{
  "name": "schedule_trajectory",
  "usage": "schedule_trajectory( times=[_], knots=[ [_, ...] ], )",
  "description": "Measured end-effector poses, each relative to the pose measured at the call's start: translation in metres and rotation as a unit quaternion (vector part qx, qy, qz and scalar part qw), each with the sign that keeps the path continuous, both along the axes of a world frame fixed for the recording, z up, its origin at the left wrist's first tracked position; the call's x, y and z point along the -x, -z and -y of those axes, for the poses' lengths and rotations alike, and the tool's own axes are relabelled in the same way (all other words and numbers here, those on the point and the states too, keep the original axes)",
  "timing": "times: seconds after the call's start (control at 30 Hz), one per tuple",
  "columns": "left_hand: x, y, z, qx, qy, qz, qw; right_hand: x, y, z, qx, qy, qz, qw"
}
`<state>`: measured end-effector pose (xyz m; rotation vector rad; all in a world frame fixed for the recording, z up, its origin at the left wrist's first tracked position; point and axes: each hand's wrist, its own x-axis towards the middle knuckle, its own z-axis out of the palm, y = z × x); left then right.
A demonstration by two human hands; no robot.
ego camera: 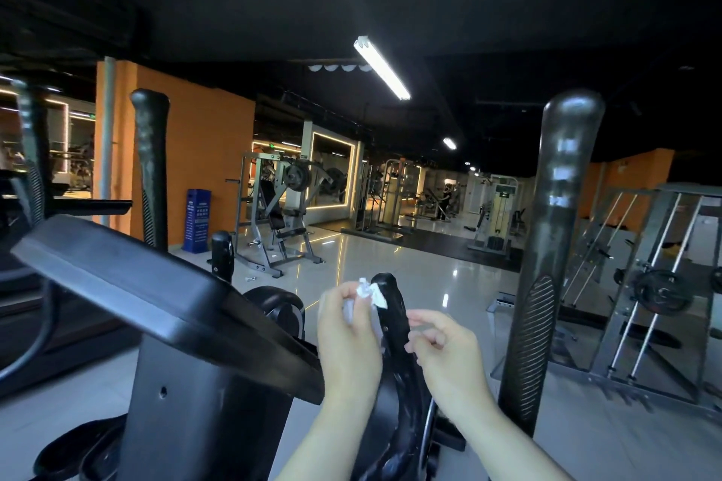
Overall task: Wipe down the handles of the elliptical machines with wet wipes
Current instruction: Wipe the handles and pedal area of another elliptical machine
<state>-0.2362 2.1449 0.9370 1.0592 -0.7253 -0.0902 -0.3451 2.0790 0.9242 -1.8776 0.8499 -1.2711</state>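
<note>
A short black curved handle of the elliptical rises in the centre foreground. My left hand holds a crumpled white wet wipe pressed against the top of that handle. My right hand hovers just right of the handle, fingers loosely curled with nothing visible in them. A tall black moving handle stands to the right, and another tall handle stands at the left. The tilted black console lies left of my hands.
Another elliptical's handle shows at the far left. A weight bench machine, a blue stand and an orange wall lie beyond. A rack with weight plates stands at the right. A person is far down the glossy floor.
</note>
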Motion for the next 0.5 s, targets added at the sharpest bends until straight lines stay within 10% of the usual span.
schedule_trajectory(
  times=[0.33, 0.5],
  knots=[
    [-0.004, 0.044, 0.032, -0.129, 0.068, -0.007, 0.989, 0.0, 0.004, -0.004, -0.016, -0.013, 0.01, 1.0],
    [0.0, 0.018, 0.02, -0.002, 0.044, -0.088, 0.995, 0.001, 0.004, -0.001, -0.002, -0.009, 0.002, 1.0]
  ],
)
